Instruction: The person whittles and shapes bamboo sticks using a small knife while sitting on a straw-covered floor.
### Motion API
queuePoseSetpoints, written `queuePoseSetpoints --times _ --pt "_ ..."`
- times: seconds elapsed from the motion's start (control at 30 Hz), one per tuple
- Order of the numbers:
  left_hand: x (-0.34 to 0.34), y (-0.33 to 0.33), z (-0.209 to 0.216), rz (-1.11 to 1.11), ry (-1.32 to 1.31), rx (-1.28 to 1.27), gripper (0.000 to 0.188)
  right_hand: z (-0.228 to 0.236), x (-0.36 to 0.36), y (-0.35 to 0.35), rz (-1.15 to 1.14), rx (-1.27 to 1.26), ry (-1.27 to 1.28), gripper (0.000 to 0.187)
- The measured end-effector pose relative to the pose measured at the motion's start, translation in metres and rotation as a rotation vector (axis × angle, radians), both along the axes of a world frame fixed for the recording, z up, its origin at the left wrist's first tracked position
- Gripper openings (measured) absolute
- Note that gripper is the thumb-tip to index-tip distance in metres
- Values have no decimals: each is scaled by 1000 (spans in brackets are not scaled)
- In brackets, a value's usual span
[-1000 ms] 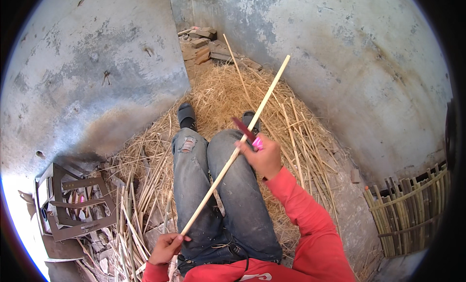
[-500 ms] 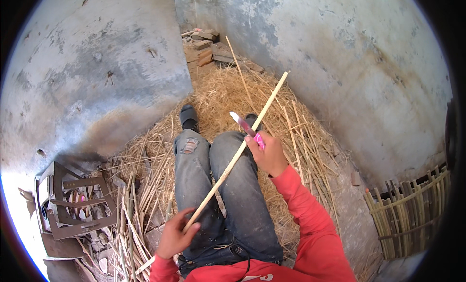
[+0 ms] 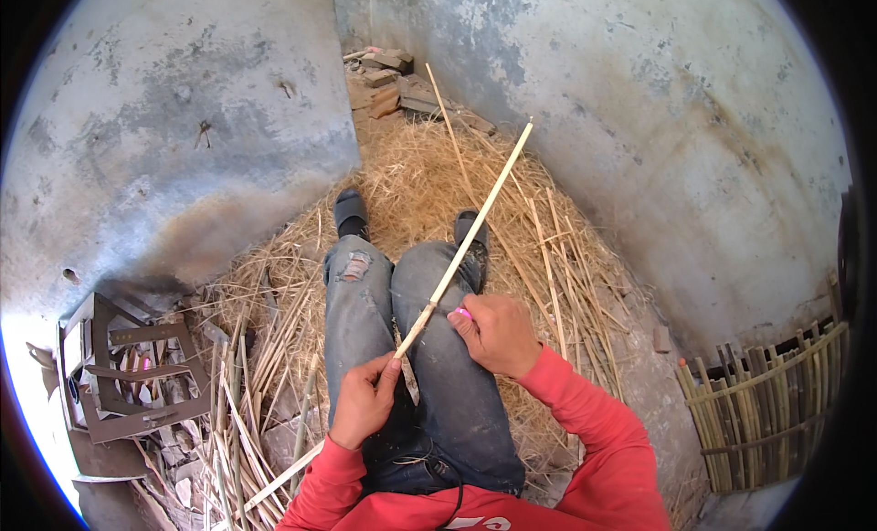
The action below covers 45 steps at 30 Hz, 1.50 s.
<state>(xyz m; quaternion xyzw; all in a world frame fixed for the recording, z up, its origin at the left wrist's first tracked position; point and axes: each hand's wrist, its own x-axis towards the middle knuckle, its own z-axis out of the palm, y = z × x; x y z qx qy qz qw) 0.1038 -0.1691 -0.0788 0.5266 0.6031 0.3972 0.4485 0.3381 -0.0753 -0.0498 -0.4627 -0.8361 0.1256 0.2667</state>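
Observation:
A long, pale bamboo strip (image 3: 481,211) slants up and away to the right over my knees. My left hand (image 3: 365,401) is closed round its lower part, thumb on top, above my left thigh. In my right hand (image 3: 500,336) is a knife with a pink handle (image 3: 464,313), gripped in a fist over my right thigh. Its blade is hard to make out; it seems to point left toward the strip, close to a darker joint in it. My right fingers hide most of the handle. Jeans (image 3: 438,376) on my legs lie below both hands.
Fine shavings (image 3: 420,170) cover the ground around my feet. Cut strips (image 3: 239,421) lie in a heap at left, others (image 3: 571,275) at right. A brown metal frame (image 3: 151,421) stands far left, a slatted bamboo panel (image 3: 767,408) far right. Bricks (image 3: 388,79) lie at the back between walls.
My right hand has come back toward me and down with the knife, whose blade has turned leftward. The left hand has moved up and right along with the strip.

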Motion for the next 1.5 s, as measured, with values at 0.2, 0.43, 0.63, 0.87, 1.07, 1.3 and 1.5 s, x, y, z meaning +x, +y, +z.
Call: queuePoseSetpoints --times 0.2,0.43,0.63,0.87,1.07,1.3,1.5 --pt "-5 0 7 -39 -15 -52 29 1 -8 -3 3 -113 -33 45" --pt "-13 -18 12 12 104 2 27 -30 -5 22 -64 134 -126 49" --pt "-70 -63 19 -50 138 -129 24 -26 52 116 -489 28 -80 59" --pt "-90 -86 12 -23 29 -191 24 -19 105 150 -565 193 41 57" --pt "-42 -40 2 -20 97 -115 29 -3 5 34 -174 61 -75 51" --pt "-1 5 7 -65 -65 -38 29 -21 -10 -1 -63 134 -146 49" --pt "-11 -9 7 -62 -40 -37 29 -29 2 42 -102 224 -112 50"
